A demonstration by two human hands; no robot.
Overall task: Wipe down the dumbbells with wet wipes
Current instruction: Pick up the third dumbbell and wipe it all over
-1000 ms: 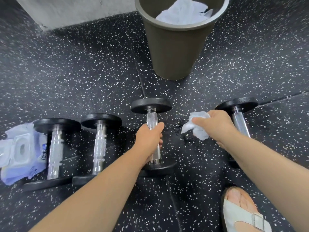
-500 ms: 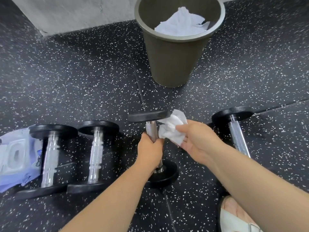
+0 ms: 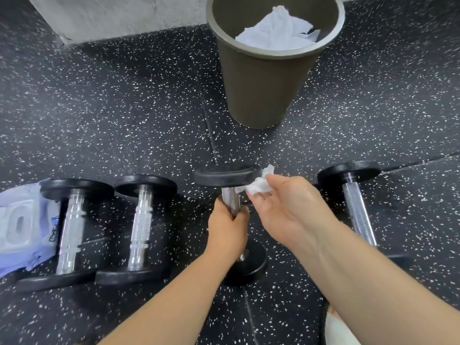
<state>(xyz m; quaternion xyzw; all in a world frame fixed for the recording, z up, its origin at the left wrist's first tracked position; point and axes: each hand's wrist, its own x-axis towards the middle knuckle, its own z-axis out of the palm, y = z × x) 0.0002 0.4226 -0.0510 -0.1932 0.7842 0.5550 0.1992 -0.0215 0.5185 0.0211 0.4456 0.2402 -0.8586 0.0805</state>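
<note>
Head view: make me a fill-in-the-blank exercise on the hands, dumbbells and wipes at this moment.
1. The left hand grips one dumbbell by its ____.
2. The right hand presses a crumpled white ____ against that dumbbell's top plate.
3. Counting the held one, ____ dumbbells are in view.
4. The pack of wipes lies at the far ____ of the row.
Missing words: handle; wipe; four; left.

Bin (image 3: pixel 261 78) behind four dumbbells (image 3: pixel 144 227)
</note>
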